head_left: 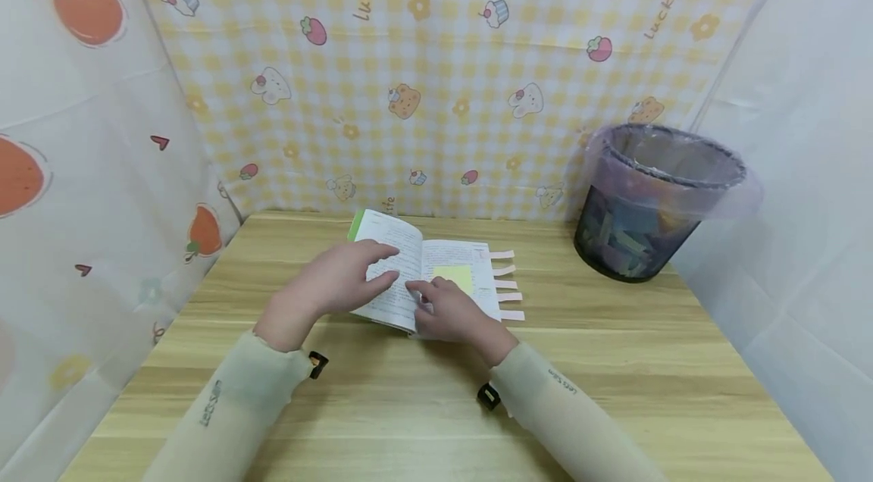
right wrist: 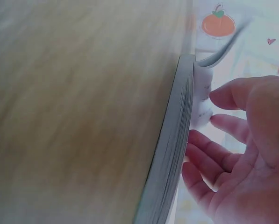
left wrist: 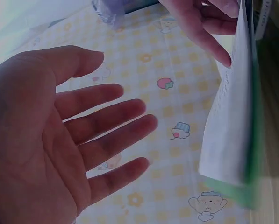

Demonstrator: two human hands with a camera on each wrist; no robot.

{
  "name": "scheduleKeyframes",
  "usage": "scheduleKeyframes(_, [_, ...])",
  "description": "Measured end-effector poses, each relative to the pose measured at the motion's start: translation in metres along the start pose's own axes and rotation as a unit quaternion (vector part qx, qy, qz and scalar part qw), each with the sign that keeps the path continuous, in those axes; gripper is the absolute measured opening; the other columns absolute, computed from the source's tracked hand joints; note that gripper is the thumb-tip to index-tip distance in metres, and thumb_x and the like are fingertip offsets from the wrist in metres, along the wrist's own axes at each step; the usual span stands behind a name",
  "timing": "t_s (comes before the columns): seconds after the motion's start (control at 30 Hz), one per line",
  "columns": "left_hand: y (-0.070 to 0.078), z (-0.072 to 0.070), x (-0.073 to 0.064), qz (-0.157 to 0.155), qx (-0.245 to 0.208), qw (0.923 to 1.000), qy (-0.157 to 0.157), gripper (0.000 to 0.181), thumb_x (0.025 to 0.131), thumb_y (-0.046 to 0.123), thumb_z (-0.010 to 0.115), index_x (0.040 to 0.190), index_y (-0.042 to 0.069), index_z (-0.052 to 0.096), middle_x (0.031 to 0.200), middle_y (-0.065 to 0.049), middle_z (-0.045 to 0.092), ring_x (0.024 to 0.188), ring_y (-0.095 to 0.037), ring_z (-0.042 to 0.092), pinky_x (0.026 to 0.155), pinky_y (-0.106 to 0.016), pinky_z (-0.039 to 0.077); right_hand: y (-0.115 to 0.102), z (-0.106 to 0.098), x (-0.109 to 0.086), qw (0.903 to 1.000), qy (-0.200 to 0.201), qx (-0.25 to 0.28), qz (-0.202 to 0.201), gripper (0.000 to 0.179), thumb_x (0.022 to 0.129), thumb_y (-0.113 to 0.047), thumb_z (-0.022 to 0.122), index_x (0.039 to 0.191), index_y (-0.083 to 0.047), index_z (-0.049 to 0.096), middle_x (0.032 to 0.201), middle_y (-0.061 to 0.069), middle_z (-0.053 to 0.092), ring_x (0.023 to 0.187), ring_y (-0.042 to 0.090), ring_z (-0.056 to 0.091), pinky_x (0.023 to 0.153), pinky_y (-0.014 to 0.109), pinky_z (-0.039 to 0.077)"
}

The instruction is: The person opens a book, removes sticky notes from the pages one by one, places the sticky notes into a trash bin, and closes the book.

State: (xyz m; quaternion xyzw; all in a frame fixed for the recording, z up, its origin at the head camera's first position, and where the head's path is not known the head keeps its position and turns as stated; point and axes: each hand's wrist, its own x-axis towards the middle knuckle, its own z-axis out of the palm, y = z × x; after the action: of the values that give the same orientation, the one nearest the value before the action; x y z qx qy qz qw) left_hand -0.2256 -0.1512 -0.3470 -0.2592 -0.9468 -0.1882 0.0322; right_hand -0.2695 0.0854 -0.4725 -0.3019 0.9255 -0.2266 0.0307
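An open book with printed pages and a green cover edge lies on the table. A yellow sticky note is on its right-hand page, and several pale pink tabs stick out from that side. My left hand is over the left-hand page, thumb and fingers spread; the left wrist view shows its palm with nothing in it. My right hand is over the right-hand page, its index fingertip at the book's inner fold. In the right wrist view, the fingers bend loosely beside the page block.
A dark waste bin lined with a translucent purple bag stands at the table's back right. A yellow checked curtain hangs behind the wooden table, with pale sheets at both sides. A small black device sits at each wrist.
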Motion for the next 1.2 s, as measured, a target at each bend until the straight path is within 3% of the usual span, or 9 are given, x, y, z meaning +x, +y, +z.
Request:
scheduleKeyframes(0.07, [-0.001,0.001,0.002,-0.01,0.006,0.9996,-0.024,0.045,0.109,0.032,0.065,0.147,0.007,0.069,0.145,-0.014,0.073,0.131,-0.035,0.072,0.111,-0.057,0.058,-0.016,-0.011,-0.005,0.9996,-0.019,-0.016,0.016,0.054,0.104,-0.023,0.059,0.158,-0.016,0.061,0.106,0.009,0.061,0.091,0.021,0.052,0.079,0.036,0.049])
scheduleKeyframes(0.17, [-0.004,0.005,0.008,-0.017,-0.005,0.9985,-0.051,0.046,0.11,0.033,0.063,0.148,0.008,0.068,0.148,-0.014,0.071,0.134,-0.036,0.07,0.113,-0.057,0.056,-0.02,-0.014,-0.006,0.9987,-0.033,-0.036,0.018,0.054,0.106,-0.025,0.058,0.16,-0.019,0.059,0.106,0.01,0.059,0.089,0.019,0.047,0.076,0.033,0.044])
scheduleKeyframes(0.37, [-0.011,0.025,0.031,-0.028,-0.026,0.993,-0.112,0.051,0.112,0.031,0.059,0.155,0.005,0.06,0.16,-0.019,0.061,0.156,-0.042,0.049,0.13,-0.06,0.039,-0.02,-0.013,-0.005,0.9968,-0.053,-0.056,0.021,0.055,0.108,-0.028,0.056,0.162,-0.021,0.057,0.113,0.011,0.059,0.092,0.02,0.046,0.078,0.034,0.044])
scheduleKeyframes(0.67, [-0.025,0.057,0.058,-0.061,-0.006,0.9804,-0.187,0.057,0.11,0.02,0.058,0.164,0.005,0.049,0.159,-0.03,0.051,0.147,-0.041,0.056,0.126,-0.057,0.045,-0.021,-0.01,-0.005,0.997,-0.057,-0.047,0.022,0.055,0.109,-0.027,0.053,0.163,-0.024,0.056,0.114,0.008,0.057,0.094,0.02,0.044,0.081,0.033,0.041])
scheduleKeyframes(0.87, [-0.035,0.07,0.061,-0.086,-0.04,0.9701,-0.223,0.082,0.101,0.021,0.068,0.172,0.002,0.032,0.161,-0.03,0.038,0.142,-0.036,0.052,0.122,-0.053,0.048,-0.02,-0.009,-0.004,0.9971,-0.056,-0.049,0.017,0.053,0.109,-0.028,0.052,0.162,-0.023,0.058,0.124,0.009,0.06,0.098,0.021,0.046,0.085,0.034,0.043])
scheduleKeyframes(1.0, [-0.044,0.074,0.06,-0.113,-0.08,0.958,-0.251,0.108,0.093,0.033,0.079,0.177,0.011,0.015,0.168,-0.027,0.027,0.149,-0.036,0.044,0.121,-0.057,0.045,-0.021,-0.01,-0.005,0.9972,-0.056,-0.047,0.014,0.052,0.109,-0.029,0.052,0.16,-0.022,0.059,0.126,0.009,0.061,0.1,0.022,0.048,0.086,0.035,0.044])
scheduleKeyframes(1.07, [-0.048,0.075,0.058,-0.126,-0.091,0.9546,-0.254,0.115,0.091,0.041,0.083,0.178,0.018,0.012,0.172,-0.026,0.023,0.151,-0.037,0.042,0.12,-0.059,0.044,-0.021,-0.01,-0.005,0.9971,-0.055,-0.049,0.014,0.052,0.109,-0.029,0.052,0.16,-0.022,0.06,0.126,0.01,0.061,0.101,0.022,0.049,0.086,0.036,0.045])
scheduleKeyframes(1.13, [-0.051,0.075,0.058,-0.138,-0.115,0.9512,-0.251,0.116,0.091,0.043,0.086,0.179,0.022,0.013,0.175,-0.024,0.019,0.146,-0.04,0.05,0.118,-0.059,0.046,-0.021,-0.01,-0.004,0.997,-0.055,-0.052,0.014,0.051,0.11,-0.029,0.053,0.16,-0.022,0.06,0.126,0.01,0.062,0.102,0.022,0.05,0.087,0.036,0.047])
scheduleKeyframes(1.2, [-0.052,0.075,0.057,-0.136,-0.122,0.9528,-0.243,0.114,0.091,0.042,0.089,0.178,0.021,0.018,0.18,-0.021,0.012,0.148,-0.041,0.05,0.12,-0.058,0.046,-0.022,-0.009,-0.004,0.9967,-0.056,-0.055,0.015,0.051,0.11,-0.03,0.053,0.16,-0.022,0.06,0.125,0.01,0.062,0.102,0.022,0.051,0.087,0.037,0.048])
